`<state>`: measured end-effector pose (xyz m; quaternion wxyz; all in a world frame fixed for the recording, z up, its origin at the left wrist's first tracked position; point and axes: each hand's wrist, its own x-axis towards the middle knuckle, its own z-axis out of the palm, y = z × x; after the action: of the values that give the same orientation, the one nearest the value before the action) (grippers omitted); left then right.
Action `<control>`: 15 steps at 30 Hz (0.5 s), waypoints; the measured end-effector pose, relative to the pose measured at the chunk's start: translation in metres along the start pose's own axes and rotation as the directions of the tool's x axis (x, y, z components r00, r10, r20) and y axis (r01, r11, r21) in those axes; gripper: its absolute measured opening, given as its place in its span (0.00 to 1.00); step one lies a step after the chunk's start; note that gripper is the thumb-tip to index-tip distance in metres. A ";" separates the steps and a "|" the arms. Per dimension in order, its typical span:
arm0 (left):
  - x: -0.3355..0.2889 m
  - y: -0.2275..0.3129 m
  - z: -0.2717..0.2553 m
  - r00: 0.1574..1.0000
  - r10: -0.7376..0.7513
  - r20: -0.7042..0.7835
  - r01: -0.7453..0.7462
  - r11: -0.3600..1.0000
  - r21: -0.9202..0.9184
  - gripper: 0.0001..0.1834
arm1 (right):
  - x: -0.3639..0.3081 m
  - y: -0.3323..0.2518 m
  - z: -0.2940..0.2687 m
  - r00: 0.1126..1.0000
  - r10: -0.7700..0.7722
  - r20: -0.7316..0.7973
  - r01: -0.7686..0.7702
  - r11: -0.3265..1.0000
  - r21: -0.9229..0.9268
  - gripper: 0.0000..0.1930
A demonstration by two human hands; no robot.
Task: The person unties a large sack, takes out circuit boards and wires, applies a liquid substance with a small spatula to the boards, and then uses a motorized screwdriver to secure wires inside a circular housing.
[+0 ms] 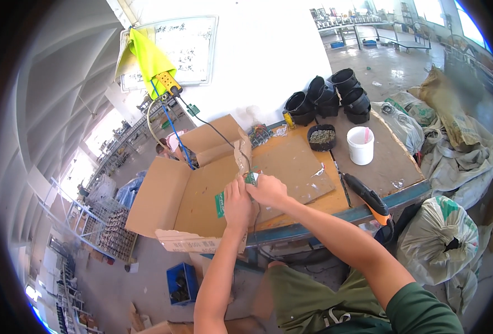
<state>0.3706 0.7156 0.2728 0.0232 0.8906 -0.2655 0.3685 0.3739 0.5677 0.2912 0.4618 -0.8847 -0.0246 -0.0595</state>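
Note:
Over the workbench, my right hand (269, 190) is closed around a small green-and-white object (251, 178); its exact kind does not show. Right beside it, my left hand (237, 203) has its fingers pressed together, and what they grip is hidden. Both hands are at the near right side of an open cardboard box (202, 192), by its torn flap. A green piece with white print (220, 205) shows in the box next to my left hand. A dark cable (218, 129) runs from the yellow power strip (169, 83) down toward my hands.
On the bench (391, 156) stand several black tubs (355, 104), a black bowl of small parts (321, 137) and a white bucket (360, 146). A black-and-orange power tool (367, 197) hangs at the front edge. White sacks (438, 231) lie right; a blue crate (182, 284) sits below.

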 end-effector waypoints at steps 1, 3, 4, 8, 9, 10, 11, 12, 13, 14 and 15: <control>0.000 -0.001 0.001 1.000 -0.007 0.023 0.007 1.000 0.004 0.38 | -0.001 -0.002 -0.001 1.000 0.000 -0.011 0.000 1.000 -0.022 0.27; -0.001 -0.004 0.002 1.000 -0.001 0.013 0.001 1.000 -0.007 0.37 | -0.002 -0.007 -0.005 1.000 -0.007 0.006 0.008 0.999 -0.042 0.25; -0.001 -0.005 0.003 1.000 0.002 0.009 -0.002 1.000 -0.012 0.36 | -0.004 -0.010 -0.007 1.000 -0.010 0.016 0.011 0.999 -0.050 0.24; -0.003 -0.010 0.005 0.998 0.004 0.061 -0.006 1.000 0.022 0.35 | -0.007 -0.014 0.000 0.990 -0.073 -0.122 0.055 0.988 -0.147 0.21; -0.002 -0.009 0.001 0.995 0.017 0.098 -0.023 0.998 0.063 0.34 | -0.006 -0.012 0.000 0.988 -0.082 -0.128 0.059 0.983 -0.174 0.21; 0.000 -0.008 -0.003 0.991 0.028 0.134 -0.042 0.994 0.103 0.34 | -0.006 -0.009 0.000 0.987 -0.090 -0.133 0.062 0.977 -0.203 0.21; 0.000 -0.007 -0.008 0.995 -0.002 0.097 -0.005 0.998 0.066 0.34 | -0.006 -0.005 -0.002 0.992 -0.069 -0.102 0.056 0.991 -0.122 0.21; 0.001 -0.007 -0.015 0.998 -0.033 0.056 0.032 0.999 0.025 0.35 | -0.004 0.001 -0.008 0.996 -0.055 -0.072 0.052 0.998 -0.043 0.21; 0.002 -0.008 -0.019 0.998 -0.065 0.015 0.066 0.998 -0.018 0.35 | -0.004 0.006 -0.015 0.998 -0.044 -0.042 0.045 0.998 0.035 0.22; -0.001 -0.019 -0.016 0.991 -0.133 -0.015 0.130 0.983 -0.127 0.35 | -0.003 0.014 -0.016 0.998 -0.057 0.011 0.053 0.967 0.247 0.22; -0.004 -0.037 -0.009 0.979 -0.200 -0.039 0.186 0.954 -0.237 0.36 | -0.002 0.026 -0.015 0.995 -0.086 0.056 0.052 0.892 0.448 0.22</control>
<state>0.3800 0.7512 0.2825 0.1714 0.8915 -0.2177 0.3584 0.3732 0.5406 0.2780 0.6486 -0.7554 -0.0863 -0.0359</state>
